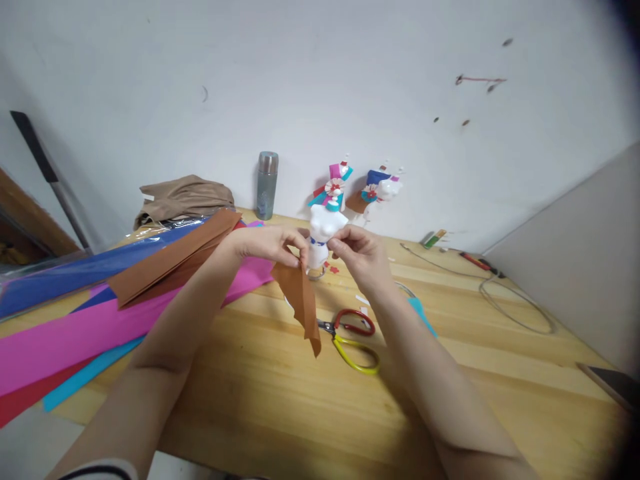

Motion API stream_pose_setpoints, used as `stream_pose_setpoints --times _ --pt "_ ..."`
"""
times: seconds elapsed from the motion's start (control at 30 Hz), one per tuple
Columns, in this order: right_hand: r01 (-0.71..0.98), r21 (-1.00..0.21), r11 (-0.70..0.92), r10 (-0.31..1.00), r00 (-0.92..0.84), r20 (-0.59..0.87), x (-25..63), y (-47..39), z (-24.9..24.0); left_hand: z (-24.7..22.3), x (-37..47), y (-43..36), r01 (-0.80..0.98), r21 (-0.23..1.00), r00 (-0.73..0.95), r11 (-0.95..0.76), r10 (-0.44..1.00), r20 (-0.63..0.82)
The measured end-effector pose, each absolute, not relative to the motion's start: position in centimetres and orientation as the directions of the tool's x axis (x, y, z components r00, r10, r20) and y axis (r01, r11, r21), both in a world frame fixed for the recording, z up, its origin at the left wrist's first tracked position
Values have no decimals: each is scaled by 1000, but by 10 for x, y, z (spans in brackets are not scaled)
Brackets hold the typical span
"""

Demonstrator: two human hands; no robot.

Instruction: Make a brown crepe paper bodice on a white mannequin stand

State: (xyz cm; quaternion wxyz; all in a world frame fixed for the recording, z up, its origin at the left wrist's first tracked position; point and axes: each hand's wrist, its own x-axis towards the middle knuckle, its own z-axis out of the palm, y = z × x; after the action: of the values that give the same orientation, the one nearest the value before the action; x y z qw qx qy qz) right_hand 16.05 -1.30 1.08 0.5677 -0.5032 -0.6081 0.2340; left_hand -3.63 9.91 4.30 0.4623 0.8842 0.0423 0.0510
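Observation:
A small white mannequin torso (325,223) stands upright between my hands, with a turquoise band at its neck and a blue band around its waist. On its left side, my left hand (275,245) pinches the top of a brown paper piece (299,300), which hangs down over the wooden table. My right hand (361,257) is closed at the torso's right side, its fingertips at the waist by the blue band; whether they grip the band or just the torso is hard to see. Scissors (354,340) with one red and one yellow handle lie below the hands, partly behind the brown piece.
Coloured sheets (165,267) cover the table's left side, near a brown cloth (185,198). A flask (267,185) and two decorated mannequins (335,187) stand by the wall. A thin cable (500,307), a turquoise scrap (421,315) and a dark flat object (610,385) lie to the right.

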Motion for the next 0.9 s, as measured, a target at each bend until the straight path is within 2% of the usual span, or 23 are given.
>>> stream_pose_setpoints --times 0.23,0.43,0.63,0.8,0.9 --pt "272 -863 426 881 92 463 159 -11 5 29 -30 107 -62 941 991 -333 91 98" --pt "33 -946 323 937 128 325 156 -6 -2 17 -32 116 -27 969 997 -247 58 42" --pt "155 -949 276 959 15 282 169 -17 13 14 -39 123 -125 977 981 -170 129 148" --pt "279 -916 288 958 -71 280 187 -28 30 20 -48 127 -145 969 964 -199 193 184" --pt "384 -890 248 967 -152 204 199 -36 38 23 -52 130 -157 963 950 -218 232 207"
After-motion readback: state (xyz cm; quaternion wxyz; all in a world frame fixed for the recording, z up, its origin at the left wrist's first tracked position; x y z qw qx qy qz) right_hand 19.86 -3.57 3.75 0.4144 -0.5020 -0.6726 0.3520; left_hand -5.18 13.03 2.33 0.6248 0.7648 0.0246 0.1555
